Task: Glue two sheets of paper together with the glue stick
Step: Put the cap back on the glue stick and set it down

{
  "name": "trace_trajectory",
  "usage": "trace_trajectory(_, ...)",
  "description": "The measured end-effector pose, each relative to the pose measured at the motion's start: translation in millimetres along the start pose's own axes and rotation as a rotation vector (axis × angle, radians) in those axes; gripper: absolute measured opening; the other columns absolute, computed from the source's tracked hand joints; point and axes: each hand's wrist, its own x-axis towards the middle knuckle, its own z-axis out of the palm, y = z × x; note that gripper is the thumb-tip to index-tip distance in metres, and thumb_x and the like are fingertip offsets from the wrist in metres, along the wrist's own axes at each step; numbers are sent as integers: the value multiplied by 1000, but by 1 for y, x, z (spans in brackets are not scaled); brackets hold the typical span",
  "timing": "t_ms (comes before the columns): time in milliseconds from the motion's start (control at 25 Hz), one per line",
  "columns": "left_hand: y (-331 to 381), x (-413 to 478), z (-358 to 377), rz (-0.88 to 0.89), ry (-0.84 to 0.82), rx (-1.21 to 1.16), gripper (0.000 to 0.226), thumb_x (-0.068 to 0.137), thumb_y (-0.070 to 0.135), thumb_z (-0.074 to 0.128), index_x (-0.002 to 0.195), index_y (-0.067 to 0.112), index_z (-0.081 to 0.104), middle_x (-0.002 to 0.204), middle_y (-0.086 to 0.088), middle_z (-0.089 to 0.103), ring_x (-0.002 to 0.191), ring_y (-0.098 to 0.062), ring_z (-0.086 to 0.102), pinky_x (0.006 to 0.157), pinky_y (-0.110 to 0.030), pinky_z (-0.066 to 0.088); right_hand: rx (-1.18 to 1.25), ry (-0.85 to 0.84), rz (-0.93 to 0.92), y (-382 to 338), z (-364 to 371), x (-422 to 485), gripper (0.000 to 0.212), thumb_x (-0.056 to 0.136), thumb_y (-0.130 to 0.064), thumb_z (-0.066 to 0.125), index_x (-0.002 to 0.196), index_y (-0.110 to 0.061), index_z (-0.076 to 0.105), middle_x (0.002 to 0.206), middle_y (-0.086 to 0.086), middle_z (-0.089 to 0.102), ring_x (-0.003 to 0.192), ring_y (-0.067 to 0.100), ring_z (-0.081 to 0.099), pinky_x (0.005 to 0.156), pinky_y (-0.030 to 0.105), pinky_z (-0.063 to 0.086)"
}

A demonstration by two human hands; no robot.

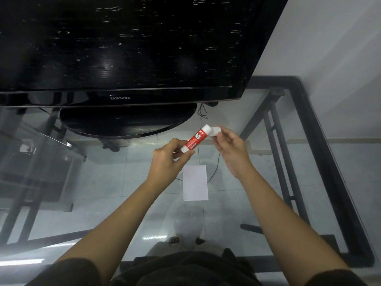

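My left hand point(168, 156) grips the lower end of a red and white glue stick point(195, 138), which tilts up and to the right above the glass table. Just off the stick's open top, my right hand point(231, 145) pinches the white cap point(215, 131) between its fingertips; cap and stick are apart. Below both hands a white rectangle of paper point(195, 183) lies flat on the glass. I see only one sheet outline; whether a second sheet lies under it I cannot tell.
A large black television point(123, 48) on an oval stand point(127, 122) fills the back of the glass table point(257, 182). The table's black metal frame point(321, 151) runs along the right edge beside a white wall. A thin cable point(216, 168) trails under the glass near the paper.
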Motion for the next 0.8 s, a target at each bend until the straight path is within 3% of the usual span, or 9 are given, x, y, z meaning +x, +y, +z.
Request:
trace_trajectory(120, 0, 1, 0, 47, -15, 51, 30, 79, 26, 71, 103, 9, 62, 93, 8, 59, 74, -1, 55, 65, 7, 38, -21, -15, -52, -7, 2, -1, 23, 85, -23, 62, 108, -27, 64, 110, -9, 67, 105, 7, 63, 80, 16, 50)
trace_trajectory(320, 0, 7, -6, 143, -27, 92, 33, 78, 20, 73, 107, 6, 66, 92, -7, 70, 66, 1, 53, 65, 5, 38, -255, -84, -102, -21, -1, 3, 26, 87, -17, 62, 112, -23, 63, 103, -11, 67, 92, -4, 63, 71, 9, 48)
trace_trajectory(480, 1, 9, -5, 168, -1, 154, 34, 78, 23, 73, 107, 6, 67, 89, -8, 70, 68, -8, 55, 58, -1, 38, -276, -83, -95, -19, 2, 4, 28, 87, -19, 61, 115, -21, 62, 102, -10, 66, 93, 0, 63, 71, 9, 49)
trace_trajectory(600, -3, 6, 0, 157, 13, 179, 35, 78, 24, 72, 108, 5, 66, 91, -10, 70, 70, -11, 55, 61, -7, 37, -304, -90, -102, -15, 2, 3, 28, 87, -22, 61, 115, -27, 61, 103, -14, 65, 94, -5, 62, 72, 7, 48)
trace_trajectory(720, -3, 5, 8, 146, 50, 161, 33, 79, 22, 71, 107, 5, 64, 96, -11, 70, 76, -17, 61, 66, -21, 48, -156, -55, -51, -11, 3, 3, 35, 83, -33, 64, 114, -44, 51, 102, -15, 67, 99, 2, 64, 74, 10, 50)
trace_trajectory(800, -3, 7, 15, 147, 67, 136, 31, 80, 21, 71, 106, 5, 63, 97, -10, 69, 80, -19, 63, 68, -25, 50, -46, -82, 39, -7, 5, 5, 45, 75, -43, 67, 116, -36, 50, 104, -9, 68, 100, 8, 65, 83, 18, 52)
